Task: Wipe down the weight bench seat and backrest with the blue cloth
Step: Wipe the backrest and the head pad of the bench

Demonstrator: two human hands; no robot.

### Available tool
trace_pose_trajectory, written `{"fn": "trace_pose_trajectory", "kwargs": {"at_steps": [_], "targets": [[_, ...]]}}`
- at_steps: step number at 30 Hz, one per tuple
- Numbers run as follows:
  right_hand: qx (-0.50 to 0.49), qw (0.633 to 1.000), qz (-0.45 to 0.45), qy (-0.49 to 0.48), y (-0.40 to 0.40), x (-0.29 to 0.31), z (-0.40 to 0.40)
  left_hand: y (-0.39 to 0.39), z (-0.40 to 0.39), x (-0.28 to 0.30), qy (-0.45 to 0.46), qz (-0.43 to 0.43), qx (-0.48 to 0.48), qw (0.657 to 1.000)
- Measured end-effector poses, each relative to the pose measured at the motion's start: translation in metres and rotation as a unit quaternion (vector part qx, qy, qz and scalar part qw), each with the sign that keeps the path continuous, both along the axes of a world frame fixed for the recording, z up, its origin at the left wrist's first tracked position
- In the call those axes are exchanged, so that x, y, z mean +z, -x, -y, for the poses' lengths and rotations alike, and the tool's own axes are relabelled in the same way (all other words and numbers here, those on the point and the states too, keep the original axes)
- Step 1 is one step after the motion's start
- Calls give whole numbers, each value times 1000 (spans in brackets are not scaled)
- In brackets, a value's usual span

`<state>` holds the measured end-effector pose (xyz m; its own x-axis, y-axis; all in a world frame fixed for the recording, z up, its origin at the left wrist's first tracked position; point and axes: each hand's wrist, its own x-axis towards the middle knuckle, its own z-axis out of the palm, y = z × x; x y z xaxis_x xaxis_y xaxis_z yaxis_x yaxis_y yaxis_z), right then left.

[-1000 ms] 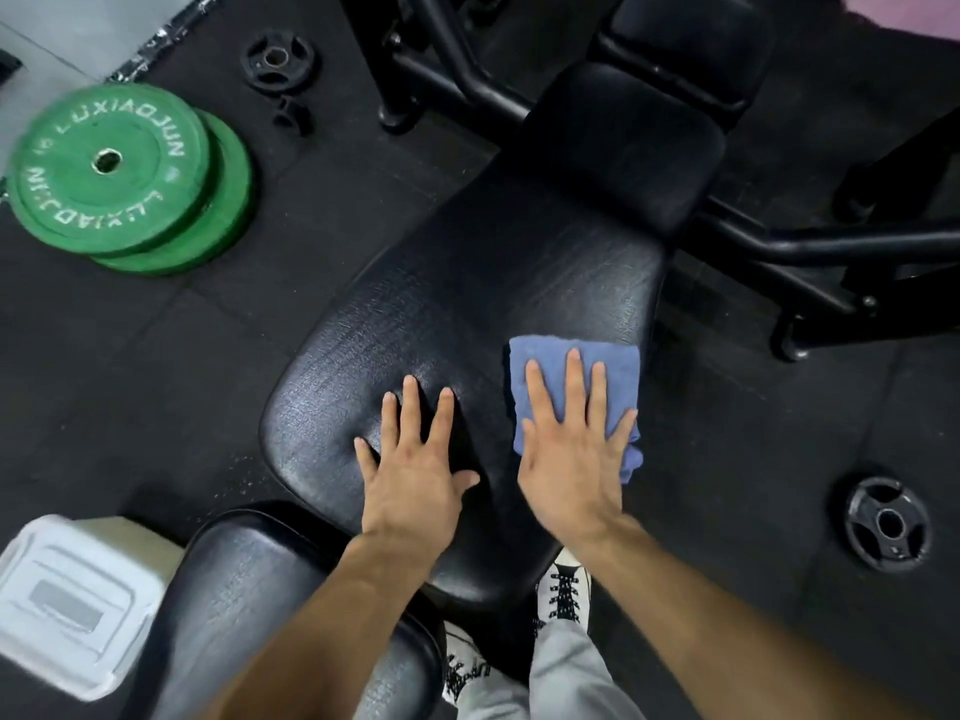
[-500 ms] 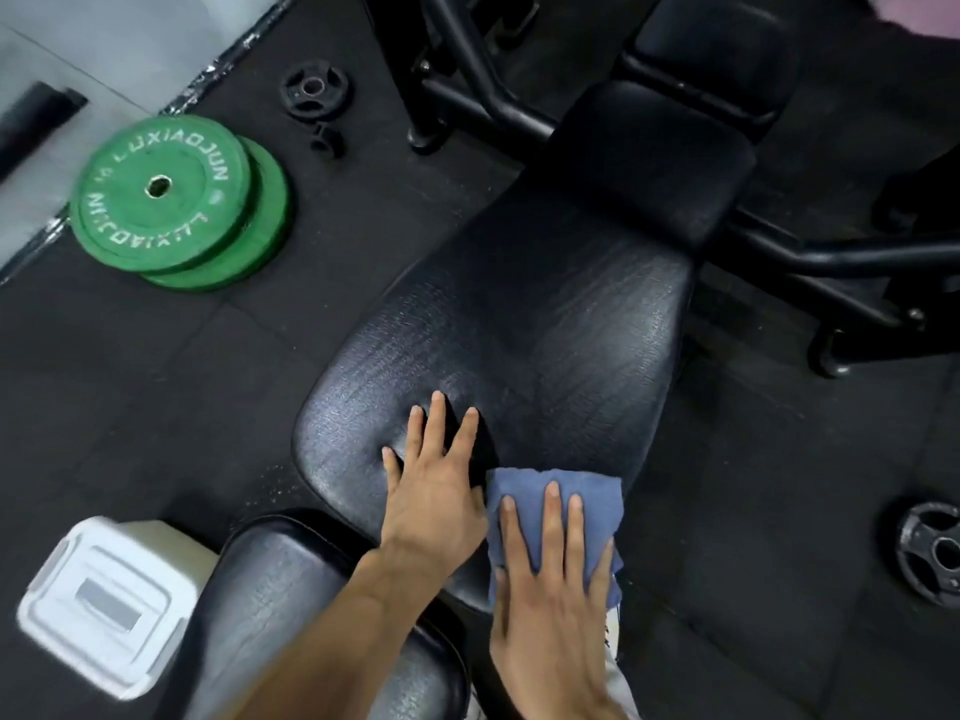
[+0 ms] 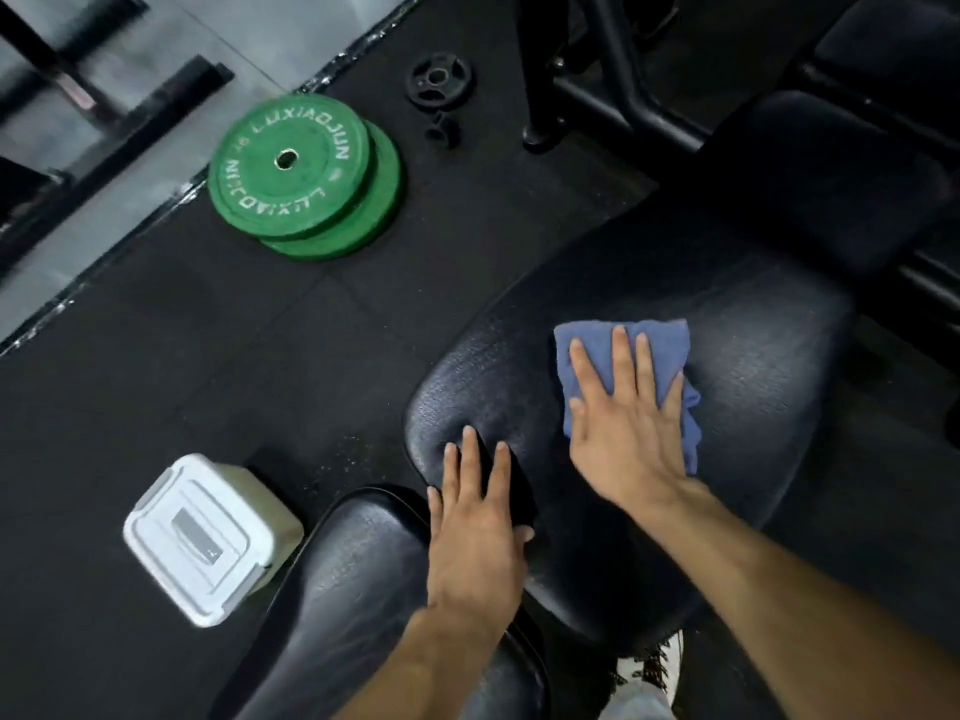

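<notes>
A folded blue cloth [image 3: 660, 350] lies on the wide black bench pad [image 3: 753, 366]. My right hand [image 3: 623, 423] presses flat on the cloth with fingers spread, near the pad's middle. To its left, my left hand [image 3: 475, 517] rests flat and bare on the pad's near left edge, holding nothing. A second black pad [image 3: 358, 589] sits below and to the left of it. A smaller black pad [image 3: 831, 189] continues at the far right.
Two stacked green weight plates [image 3: 306, 174] lie on the black rubber floor at the left. A small black plate [image 3: 440, 84] lies beyond them. A white lidded box [image 3: 202, 537] stands near left. Black frame tubes [image 3: 618, 90] rise behind the bench.
My right hand has slid the cloth from the pad's near edge up toward its middle. My left hand has stayed on the near left edge. The view has shifted right.
</notes>
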<state>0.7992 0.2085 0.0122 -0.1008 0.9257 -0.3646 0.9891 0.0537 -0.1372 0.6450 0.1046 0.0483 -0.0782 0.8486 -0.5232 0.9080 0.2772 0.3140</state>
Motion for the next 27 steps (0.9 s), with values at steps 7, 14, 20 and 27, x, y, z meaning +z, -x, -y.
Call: {"fn": "trace_pose_trajectory", "kwargs": {"at_steps": [7,14,20,27], "targets": [[64,997,21,45,12,12,-104,2,2,-5,-3,3,-7,1000],[97,995,-7,15,23,13,-87,4,4,-7,-18,20,4,1000],[168,985,-37,-22,14,8,6,7,12,-13,-59,42,15,997],[208,977,-16,-42,-7,7,125,19,17,-14,-171,150,236,945]]}}
